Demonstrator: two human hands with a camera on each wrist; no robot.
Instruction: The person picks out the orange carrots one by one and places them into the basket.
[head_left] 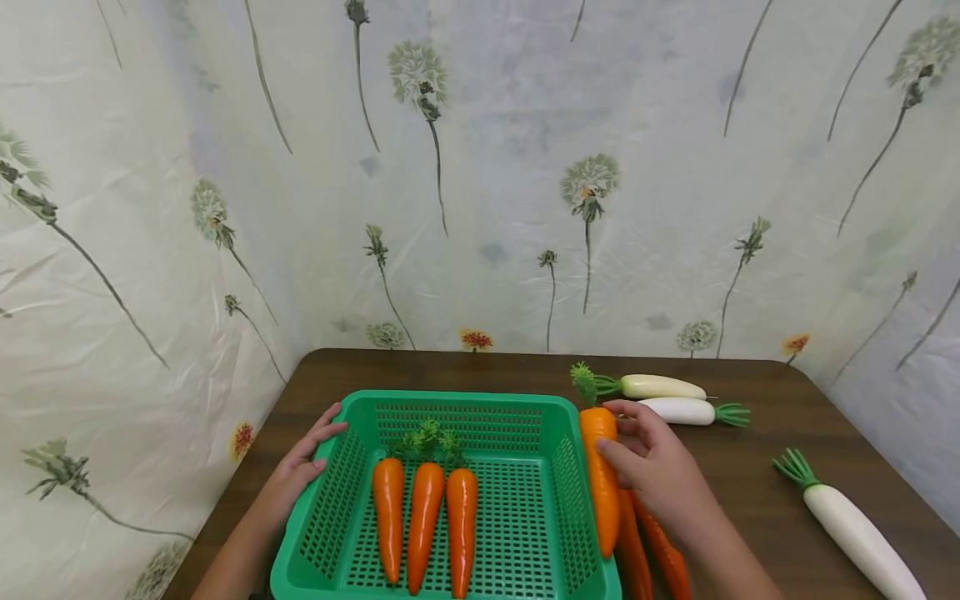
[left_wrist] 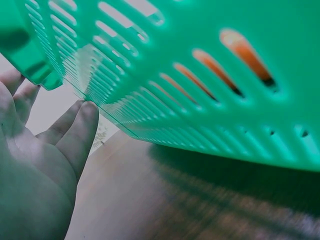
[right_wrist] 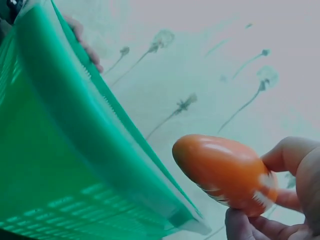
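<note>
- Here, pinches a bright orange carrot (head_left: 600, 483) in the right hand (head_left: 652, 458), just beside the right rim of a green basket (head_left: 457, 398).
- Rests the left hand (head_left: 302, 457), fingers apart, on the left rim.
- Done, apparently: three carrots (head_left: 426, 517) laid side by side inside, leafy tops toward the far side.
- Remaining, probably: that carrot, plus two more carrots (head_left: 634, 554) on the table (head_left: 750, 492), right of the basket.
- Also there: three white radishes (head_left: 862, 533), two far, one farther right.

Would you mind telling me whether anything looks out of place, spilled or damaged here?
Nothing looks spilled or visibly damaged, and the three carrots in the green basket lie side by side. The only mild oddity is one white radish at far right, lying apart from the other two radishes.
</note>
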